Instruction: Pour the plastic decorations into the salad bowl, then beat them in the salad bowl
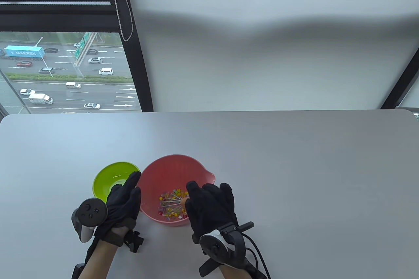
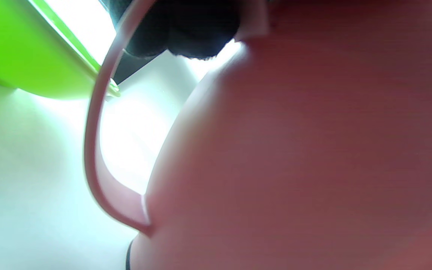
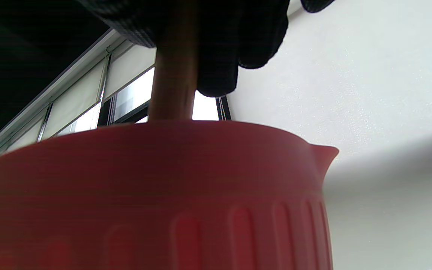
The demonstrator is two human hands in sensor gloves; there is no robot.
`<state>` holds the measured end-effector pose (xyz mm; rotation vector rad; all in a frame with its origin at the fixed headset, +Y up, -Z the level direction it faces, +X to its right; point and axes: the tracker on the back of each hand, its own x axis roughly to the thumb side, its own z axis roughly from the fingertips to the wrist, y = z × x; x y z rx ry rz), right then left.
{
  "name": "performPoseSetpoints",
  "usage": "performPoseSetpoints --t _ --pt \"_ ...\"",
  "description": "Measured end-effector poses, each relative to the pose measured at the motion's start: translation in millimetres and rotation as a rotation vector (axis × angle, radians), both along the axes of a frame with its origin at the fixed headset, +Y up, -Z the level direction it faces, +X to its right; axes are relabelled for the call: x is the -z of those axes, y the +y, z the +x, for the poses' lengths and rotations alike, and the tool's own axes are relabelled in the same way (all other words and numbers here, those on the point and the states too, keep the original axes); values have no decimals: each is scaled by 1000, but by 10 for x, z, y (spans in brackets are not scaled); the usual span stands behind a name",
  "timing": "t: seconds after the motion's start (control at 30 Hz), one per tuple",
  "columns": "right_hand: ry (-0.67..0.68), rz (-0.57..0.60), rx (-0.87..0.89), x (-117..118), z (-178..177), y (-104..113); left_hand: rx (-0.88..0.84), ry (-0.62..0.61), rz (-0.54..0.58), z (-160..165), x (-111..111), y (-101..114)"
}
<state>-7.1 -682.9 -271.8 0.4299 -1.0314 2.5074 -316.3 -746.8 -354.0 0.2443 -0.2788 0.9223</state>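
Note:
The pink salad bowl (image 1: 170,174) stands near the table's front, with small coloured plastic decorations (image 1: 168,208) spread over its bottom. A whisk (image 1: 174,198) reaches down into them. My right hand (image 1: 206,205) grips its wooden handle (image 3: 173,75) over the bowl's near right rim; the right wrist view shows the handle running from my gloved fingers (image 3: 234,45) down behind the bowl's wall (image 3: 156,195). My left hand (image 1: 126,195) holds the bowl's left rim at its loop handle (image 2: 92,150), thumb at the rim.
A green bowl (image 1: 109,179) sits just left of the pink bowl, almost touching it, and looks empty; its side shows as the green bowl (image 2: 24,48) in the left wrist view. The grey table (image 1: 294,167) stretches wide behind and to the right. A window is beyond the far edge.

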Motion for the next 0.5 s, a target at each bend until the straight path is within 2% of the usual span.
performPoseSetpoints --t 0.5 --pt "-77 90 -125 -8 29 7 -1 0 -1 0 -6 5"
